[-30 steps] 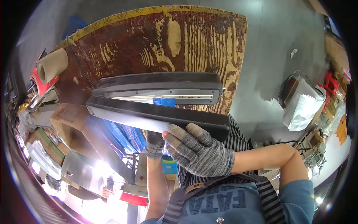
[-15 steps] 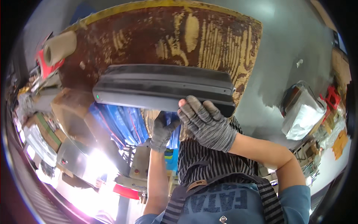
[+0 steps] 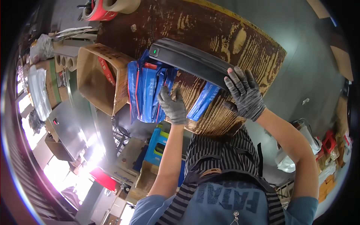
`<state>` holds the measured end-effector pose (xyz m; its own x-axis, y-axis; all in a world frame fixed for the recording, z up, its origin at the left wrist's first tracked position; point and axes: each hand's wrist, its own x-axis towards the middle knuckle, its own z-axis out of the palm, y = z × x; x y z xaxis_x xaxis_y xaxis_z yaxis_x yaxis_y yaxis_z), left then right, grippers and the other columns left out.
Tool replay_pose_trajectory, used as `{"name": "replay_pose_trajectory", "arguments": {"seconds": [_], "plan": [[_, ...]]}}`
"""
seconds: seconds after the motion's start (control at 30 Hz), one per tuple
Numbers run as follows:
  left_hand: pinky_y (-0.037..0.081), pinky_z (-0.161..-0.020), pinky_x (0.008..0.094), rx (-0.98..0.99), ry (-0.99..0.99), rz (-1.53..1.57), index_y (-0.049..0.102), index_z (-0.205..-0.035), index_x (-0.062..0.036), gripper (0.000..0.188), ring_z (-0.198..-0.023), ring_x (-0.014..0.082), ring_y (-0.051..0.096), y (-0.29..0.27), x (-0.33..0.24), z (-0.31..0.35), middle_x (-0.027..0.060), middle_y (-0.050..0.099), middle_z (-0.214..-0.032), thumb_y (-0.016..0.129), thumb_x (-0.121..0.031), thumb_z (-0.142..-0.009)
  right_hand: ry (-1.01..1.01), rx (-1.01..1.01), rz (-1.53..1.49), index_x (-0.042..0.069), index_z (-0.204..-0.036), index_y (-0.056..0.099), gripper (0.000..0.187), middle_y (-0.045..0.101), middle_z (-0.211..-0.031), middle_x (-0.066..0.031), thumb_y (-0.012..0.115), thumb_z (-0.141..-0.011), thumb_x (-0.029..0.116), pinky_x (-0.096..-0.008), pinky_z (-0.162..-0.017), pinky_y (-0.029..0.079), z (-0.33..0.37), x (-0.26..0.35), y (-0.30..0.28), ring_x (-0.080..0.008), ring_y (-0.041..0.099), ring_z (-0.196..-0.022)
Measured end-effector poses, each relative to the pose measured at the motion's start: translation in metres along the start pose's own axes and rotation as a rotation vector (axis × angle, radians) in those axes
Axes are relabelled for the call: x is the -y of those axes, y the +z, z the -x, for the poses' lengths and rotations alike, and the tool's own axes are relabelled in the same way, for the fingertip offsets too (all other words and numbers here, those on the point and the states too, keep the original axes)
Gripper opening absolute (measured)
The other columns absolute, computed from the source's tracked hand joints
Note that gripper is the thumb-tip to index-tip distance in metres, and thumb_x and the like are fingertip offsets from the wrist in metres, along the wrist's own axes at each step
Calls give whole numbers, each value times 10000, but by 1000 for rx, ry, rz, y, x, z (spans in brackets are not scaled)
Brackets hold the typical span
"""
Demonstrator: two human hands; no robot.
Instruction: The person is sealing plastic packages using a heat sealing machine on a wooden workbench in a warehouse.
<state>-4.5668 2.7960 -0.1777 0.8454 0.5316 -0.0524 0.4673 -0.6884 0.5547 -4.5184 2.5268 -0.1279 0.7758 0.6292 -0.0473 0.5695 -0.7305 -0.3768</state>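
Observation:
A long black case [image 3: 191, 58] with a small green light at its left end lies aslant on a worn wooden table. My right hand [image 3: 245, 95], in a grey glove with a bare fingertip showing, rests its outstretched fingers against the case's right end. My left hand [image 3: 173, 107], also gloved, is at the right side of a bunch of blue plastic packages [image 3: 148, 92] with red edges; its fingers are apart, and whether they touch the plastic I cannot tell. Between my hands lies another blue package [image 3: 203, 101], partly under the case.
The table [image 3: 258, 60] has worn, peeling brown paint. An open cardboard box [image 3: 101, 78] stands left of the packages. Paper rolls [image 3: 122, 4] and a red item lie at the far left corner. A blue stool [image 3: 155, 144] stands below the near edge.
The view has turned, showing more of the box and packages. My left hand has moved from beside the case to the blue packages. My right hand stays at the case's right end.

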Motion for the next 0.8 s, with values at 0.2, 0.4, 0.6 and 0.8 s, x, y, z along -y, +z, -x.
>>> {"name": "replay_pose_trajectory", "arguments": {"seconds": [0.2,0.4,0.6,0.8], "plan": [[388,-917,547,-54,159,-329,640,-1040,-90,373,-1136,380,455,15,41,-37,149,531,-1160,760,-258,-729,-84,-40,-2,58,-1481,255,728,236,-1545,-183,456,-930,490,-542,-1160,148,-2,2,2,-371,210,-1438],[483,-737,287,314,-14,456,608,-992,-29,149,-747,148,581,-29,5,-18,53,619,-797,647,-10,-850,-100,-81,-48,69,-1415,340,633,277,-1531,-175,448,-949,484,-543,-1144,186,3,-2,0,-389,259,-1416],[497,-797,253,695,-449,908,608,-1093,9,272,-869,103,595,-54,-45,29,54,652,-1001,650,71,-831,-145,-92,-130,106,-1312,418,565,300,-1513,-181,444,-941,531,-565,-1120,216,-1,-4,-3,-405,273,-1402],[502,-855,265,742,-415,904,583,-1184,53,352,-926,138,614,-6,-53,64,106,658,-1048,661,36,-841,-173,-170,-97,80,-997,510,380,409,-1438,-188,555,-899,445,-580,-1073,292,0,-7,0,-399,386,-1331]]}}
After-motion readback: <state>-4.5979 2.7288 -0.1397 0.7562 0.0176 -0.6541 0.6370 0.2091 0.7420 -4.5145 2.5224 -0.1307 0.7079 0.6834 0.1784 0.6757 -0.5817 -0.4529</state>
